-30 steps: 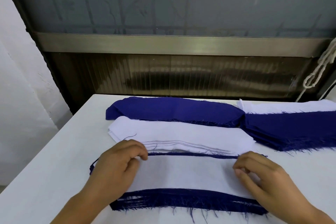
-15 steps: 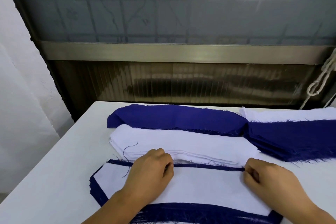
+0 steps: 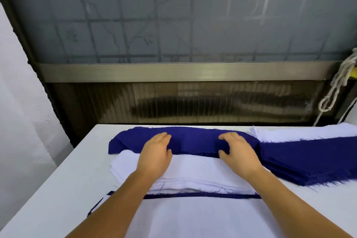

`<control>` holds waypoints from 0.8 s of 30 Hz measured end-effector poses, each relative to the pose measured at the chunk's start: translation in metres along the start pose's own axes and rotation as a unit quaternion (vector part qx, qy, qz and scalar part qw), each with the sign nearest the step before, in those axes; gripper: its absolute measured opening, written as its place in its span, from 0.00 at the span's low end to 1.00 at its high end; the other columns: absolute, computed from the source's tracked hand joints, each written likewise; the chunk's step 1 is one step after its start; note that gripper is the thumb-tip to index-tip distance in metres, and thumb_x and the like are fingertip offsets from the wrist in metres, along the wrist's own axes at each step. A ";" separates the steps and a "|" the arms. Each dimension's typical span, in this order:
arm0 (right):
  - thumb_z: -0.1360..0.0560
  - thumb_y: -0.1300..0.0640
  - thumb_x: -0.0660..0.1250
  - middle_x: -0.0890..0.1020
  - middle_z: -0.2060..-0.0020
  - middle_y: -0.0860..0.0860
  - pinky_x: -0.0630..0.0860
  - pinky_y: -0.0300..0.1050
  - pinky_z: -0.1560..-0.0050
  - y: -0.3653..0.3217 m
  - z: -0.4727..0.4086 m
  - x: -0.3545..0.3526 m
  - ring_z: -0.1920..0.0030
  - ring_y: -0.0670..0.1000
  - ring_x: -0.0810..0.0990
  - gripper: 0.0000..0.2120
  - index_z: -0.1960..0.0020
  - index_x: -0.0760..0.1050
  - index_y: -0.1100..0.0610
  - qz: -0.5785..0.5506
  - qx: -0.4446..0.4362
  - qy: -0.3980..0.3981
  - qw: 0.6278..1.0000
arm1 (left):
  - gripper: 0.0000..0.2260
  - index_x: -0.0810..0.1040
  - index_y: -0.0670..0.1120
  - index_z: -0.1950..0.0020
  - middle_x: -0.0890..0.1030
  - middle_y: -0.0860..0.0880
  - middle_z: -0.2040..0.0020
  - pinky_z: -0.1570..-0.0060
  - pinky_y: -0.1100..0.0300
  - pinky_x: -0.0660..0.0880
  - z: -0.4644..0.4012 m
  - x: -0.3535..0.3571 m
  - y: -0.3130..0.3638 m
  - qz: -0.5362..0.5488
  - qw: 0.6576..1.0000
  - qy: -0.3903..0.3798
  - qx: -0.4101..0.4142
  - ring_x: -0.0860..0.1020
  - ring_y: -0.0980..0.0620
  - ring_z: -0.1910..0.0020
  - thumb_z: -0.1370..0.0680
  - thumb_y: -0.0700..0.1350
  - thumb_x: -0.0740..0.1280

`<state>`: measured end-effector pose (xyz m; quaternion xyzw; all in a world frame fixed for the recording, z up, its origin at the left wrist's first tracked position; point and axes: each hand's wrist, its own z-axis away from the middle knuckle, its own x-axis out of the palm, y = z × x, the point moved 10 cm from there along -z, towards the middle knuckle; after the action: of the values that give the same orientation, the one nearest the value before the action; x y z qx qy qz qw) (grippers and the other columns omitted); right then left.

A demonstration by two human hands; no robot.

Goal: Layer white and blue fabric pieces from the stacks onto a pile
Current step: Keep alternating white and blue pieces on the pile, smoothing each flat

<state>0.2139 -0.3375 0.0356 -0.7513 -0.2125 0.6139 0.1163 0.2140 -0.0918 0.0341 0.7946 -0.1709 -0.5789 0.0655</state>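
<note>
Reaching over the white stack, both hands rest on the blue stack at 12 o'clock.

Left hand [image 3: 156, 152] lies flat on the blue stack [image 3: 193, 139], fingers straight and relaxed, holding nothing. Right hand [image 3: 236, 150] curls its fingers over that stack's near edge, thumb tucked at the fringe, gripping the top blue cloth. The white stack [image 3: 201, 172] sits just below, under both forearms. The pile [image 3: 193, 216], white on top with a blue edge showing, lies at 6 o'clock on the desk [image 3: 58, 195]. A second blue stack [image 3: 309, 162] and more white cloth [image 3: 309, 133] lie at 3 o'clock. A rope [image 3: 336, 87] hangs at 2 o'clock.
</note>
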 end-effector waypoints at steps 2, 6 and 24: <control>0.24 0.55 0.66 0.74 0.34 0.45 0.68 0.41 0.35 0.006 0.002 0.009 0.35 0.48 0.72 0.21 0.32 0.71 0.51 0.030 -0.014 0.007 0.999 | 0.23 0.62 0.50 0.23 0.62 0.52 0.23 0.25 0.59 0.53 0.002 0.015 -0.007 -0.005 1.000 -0.027 0.003 0.58 0.54 0.24 0.18 0.48 0.60; 0.22 0.55 0.64 0.77 0.37 0.43 0.70 0.39 0.40 0.012 0.006 0.010 0.37 0.47 0.75 0.16 0.35 0.75 0.50 0.043 -0.033 0.048 0.997 | 0.21 0.66 0.51 0.25 0.65 0.53 0.24 0.26 0.59 0.54 0.003 0.018 -0.010 -0.011 1.000 -0.005 0.016 0.60 0.54 0.25 0.18 0.50 0.61; 0.23 0.57 0.67 0.79 0.56 0.41 0.73 0.39 0.55 0.018 0.009 -0.002 0.54 0.45 0.76 0.04 0.52 0.79 0.49 -0.038 0.006 0.105 0.994 | 0.05 0.79 0.48 0.58 0.78 0.53 0.61 0.67 0.64 0.69 0.015 -0.016 -0.002 -0.010 0.996 0.092 -0.010 0.74 0.54 0.64 0.23 0.41 0.68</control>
<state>0.2078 -0.3554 0.0270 -0.8023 -0.2242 0.5279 0.1654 0.1957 -0.0827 0.0433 0.8455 -0.1504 -0.5056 0.0829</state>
